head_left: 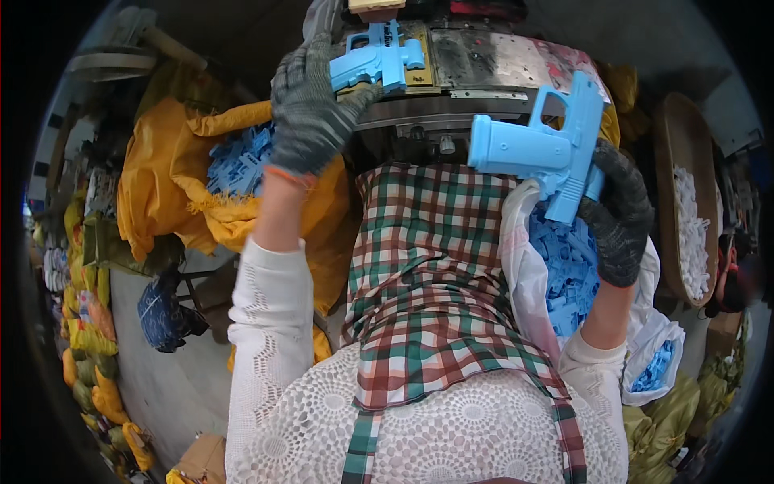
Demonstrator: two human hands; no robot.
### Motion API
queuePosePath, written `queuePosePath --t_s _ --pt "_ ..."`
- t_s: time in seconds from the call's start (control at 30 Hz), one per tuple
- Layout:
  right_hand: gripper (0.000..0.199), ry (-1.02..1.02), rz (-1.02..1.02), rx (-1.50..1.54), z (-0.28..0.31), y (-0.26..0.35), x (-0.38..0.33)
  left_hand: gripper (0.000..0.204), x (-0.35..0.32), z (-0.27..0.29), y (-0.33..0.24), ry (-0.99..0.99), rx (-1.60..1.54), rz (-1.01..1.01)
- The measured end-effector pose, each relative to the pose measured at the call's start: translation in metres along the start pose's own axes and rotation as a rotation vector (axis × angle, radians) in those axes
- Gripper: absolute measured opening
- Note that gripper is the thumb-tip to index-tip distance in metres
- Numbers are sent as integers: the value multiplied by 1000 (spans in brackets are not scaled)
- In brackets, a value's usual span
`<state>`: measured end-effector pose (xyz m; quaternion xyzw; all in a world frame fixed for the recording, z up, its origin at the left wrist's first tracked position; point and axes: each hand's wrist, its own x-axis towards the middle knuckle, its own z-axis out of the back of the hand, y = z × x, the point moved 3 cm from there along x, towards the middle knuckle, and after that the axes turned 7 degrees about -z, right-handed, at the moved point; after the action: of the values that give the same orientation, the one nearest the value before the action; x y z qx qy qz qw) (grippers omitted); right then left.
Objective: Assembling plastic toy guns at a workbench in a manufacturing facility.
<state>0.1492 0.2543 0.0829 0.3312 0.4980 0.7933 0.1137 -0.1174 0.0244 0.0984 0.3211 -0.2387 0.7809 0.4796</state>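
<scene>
My left hand, in a dark grey knit glove, is closed at the grip end of a light blue plastic toy pistol. That pistol lies flat on a yellowish plate on the machine, with dark print on its upper part. In my right hand, gloved alike, a second light blue toy pistol is held up in front of the machine's right side. Its grip points left and its long slide runs upward. A small blue end also shows by the right fingers; whether it belongs to the same pistol I cannot tell.
An orange sack of blue parts stands left. A white bag of blue pieces sits under my right arm, a smaller white bag beside it. A long brown tray of white pieces stands far right. The metal worktop is ink-stained.
</scene>
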Motion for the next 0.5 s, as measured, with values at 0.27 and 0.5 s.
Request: queuePosePath --t_s 0.27,0.5 --pt "63 59 13 119 -40 0 38 54 -1 6 9 241 178 -209" --pt "45 420 242 -64 -114 -1 111 64 -108 57 66 239 581 238"
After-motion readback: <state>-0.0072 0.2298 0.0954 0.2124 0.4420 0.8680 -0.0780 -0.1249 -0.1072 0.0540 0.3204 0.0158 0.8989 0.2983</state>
